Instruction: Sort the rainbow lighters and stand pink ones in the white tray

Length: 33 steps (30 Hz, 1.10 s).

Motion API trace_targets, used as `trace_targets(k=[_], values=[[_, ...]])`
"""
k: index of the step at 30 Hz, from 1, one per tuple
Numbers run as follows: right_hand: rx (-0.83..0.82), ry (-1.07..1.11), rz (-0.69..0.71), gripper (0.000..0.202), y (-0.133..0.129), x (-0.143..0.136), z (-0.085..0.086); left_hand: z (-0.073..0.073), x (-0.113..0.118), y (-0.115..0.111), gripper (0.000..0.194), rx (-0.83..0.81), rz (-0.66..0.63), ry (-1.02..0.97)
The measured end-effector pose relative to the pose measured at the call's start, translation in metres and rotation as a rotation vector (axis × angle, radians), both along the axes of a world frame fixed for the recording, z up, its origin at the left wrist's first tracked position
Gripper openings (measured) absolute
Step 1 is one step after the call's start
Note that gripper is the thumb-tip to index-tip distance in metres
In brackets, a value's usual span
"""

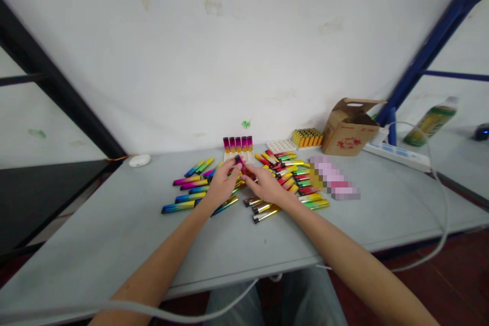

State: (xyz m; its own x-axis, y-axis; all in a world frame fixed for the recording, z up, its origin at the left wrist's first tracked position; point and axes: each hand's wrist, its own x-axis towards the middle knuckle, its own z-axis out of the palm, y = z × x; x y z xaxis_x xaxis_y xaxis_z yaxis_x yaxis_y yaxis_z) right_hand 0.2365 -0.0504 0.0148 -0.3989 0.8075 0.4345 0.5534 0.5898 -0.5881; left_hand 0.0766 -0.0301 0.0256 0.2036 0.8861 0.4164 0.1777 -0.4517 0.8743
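My left hand is closed, its thumb and fingers pinching a purple lighter with a dark top. From the other side my right hand closes its fingertips on the lower part of the same lighter, which they partly hide. Just behind the hands, a white tray with holes carries a row of several upright purple-and-yellow lighters. Blue, yellow and purple lighters lie loose by my left hand. Around my right hand lie red, green, yellow and silvery lighters.
Behind to the right are another white holed tray and a block of upright yellow lighters. An open cardboard box, a power strip and a blurred pink item are farther right. A white cable crosses the table edge.
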Motion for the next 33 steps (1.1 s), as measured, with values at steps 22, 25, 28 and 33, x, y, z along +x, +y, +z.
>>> trace_targets(k=[22,25,28,33], values=[[-0.784,0.942,0.175,0.083,0.016,0.008,0.005,0.014,-0.002,-0.003,0.019,-0.664,-0.176,-0.676],[-0.822,1.06,0.231,0.085,0.014,0.011,0.011,0.016,-0.003,-0.003,0.018,-0.669,-0.191,-0.692],[-0.848,1.17,0.299,0.083,0.015,0.014,0.01,0.018,-0.004,-0.003,0.018,-0.677,-0.157,-0.687],[-0.849,1.191,0.304,0.081,0.018,0.017,0.007,0.015,-0.005,0.0,0.009,-0.677,-0.004,-0.674]])
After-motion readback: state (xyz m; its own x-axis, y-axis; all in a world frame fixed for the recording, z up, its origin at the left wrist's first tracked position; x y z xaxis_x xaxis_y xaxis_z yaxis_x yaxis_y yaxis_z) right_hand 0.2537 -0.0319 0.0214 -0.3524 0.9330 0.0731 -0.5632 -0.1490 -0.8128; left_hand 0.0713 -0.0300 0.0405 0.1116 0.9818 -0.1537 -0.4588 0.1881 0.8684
